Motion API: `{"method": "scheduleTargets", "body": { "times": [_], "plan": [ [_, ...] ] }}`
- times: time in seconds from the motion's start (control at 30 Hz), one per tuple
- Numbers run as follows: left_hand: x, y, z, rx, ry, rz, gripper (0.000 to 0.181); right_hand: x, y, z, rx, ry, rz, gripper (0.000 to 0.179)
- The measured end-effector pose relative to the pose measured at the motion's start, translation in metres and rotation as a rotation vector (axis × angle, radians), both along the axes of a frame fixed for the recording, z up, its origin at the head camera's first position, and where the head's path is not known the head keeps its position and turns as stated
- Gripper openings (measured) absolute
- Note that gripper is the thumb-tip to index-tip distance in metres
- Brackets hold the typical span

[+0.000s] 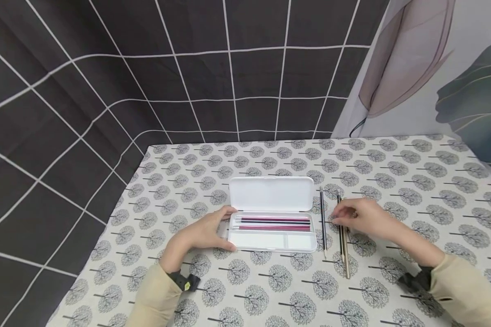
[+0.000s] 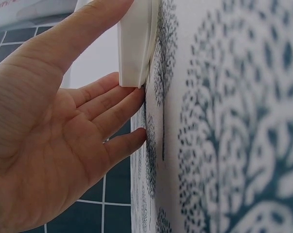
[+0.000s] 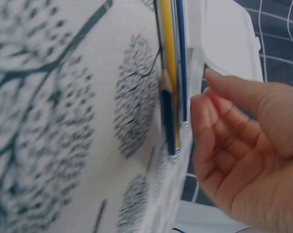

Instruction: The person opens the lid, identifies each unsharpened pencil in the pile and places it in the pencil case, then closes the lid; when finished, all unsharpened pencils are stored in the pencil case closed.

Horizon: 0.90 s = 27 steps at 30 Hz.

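Observation:
An open white pencil case [image 1: 259, 240] lies on the tablecloth, with magenta and dark pencils [image 1: 272, 223] in its long compartment. My left hand [image 1: 204, 229] grips its left end, thumb at the front corner and fingers at the back one. In the left wrist view, fingertips [image 2: 131, 99] touch the edge of the case. My right hand [image 1: 366, 218] hovers over loose pencils to the right of the case, fingers loosely bent and holding nothing. Beneath it lie a dark pencil [image 1: 340, 243] and a gold pencil [image 1: 346, 263]; another dark pencil [image 1: 323, 222] lies nearer the case.
The case's lid [image 1: 272, 194] is folded back, away from me. A tree-patterned cloth [image 1: 253, 295] covers the table. Behind and to the left hangs a dark curtain [image 1: 200, 77] with white grid lines; a pale printed curtain [image 1: 470, 91] hangs at the right.

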<state>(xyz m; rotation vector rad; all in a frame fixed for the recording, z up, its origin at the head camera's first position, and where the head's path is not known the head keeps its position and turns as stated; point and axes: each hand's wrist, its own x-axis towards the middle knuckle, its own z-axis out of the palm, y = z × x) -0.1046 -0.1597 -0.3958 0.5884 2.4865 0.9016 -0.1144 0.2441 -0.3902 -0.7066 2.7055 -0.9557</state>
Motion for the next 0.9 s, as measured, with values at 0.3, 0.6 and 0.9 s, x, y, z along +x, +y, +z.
{"method": "scheduleTargets", "body": {
  "times": [0.3, 0.6, 0.9],
  "plan": [
    [0.000, 0.000, 0.000, 0.014, -0.005, -0.003, 0.093, 0.002, 0.014, -0.007, 0.130, -0.111, -0.082, 0.015],
    [-0.002, 0.000, -0.001, 0.006, 0.002, -0.004, 0.095, -0.002, 0.004, -0.003, 0.174, -0.215, -0.139, 0.025],
    [-0.002, 0.001, -0.001, 0.006, -0.007, 0.003, 0.094, -0.005, -0.006, 0.002, 0.190, -0.292, -0.186, 0.033]
  ]
}}
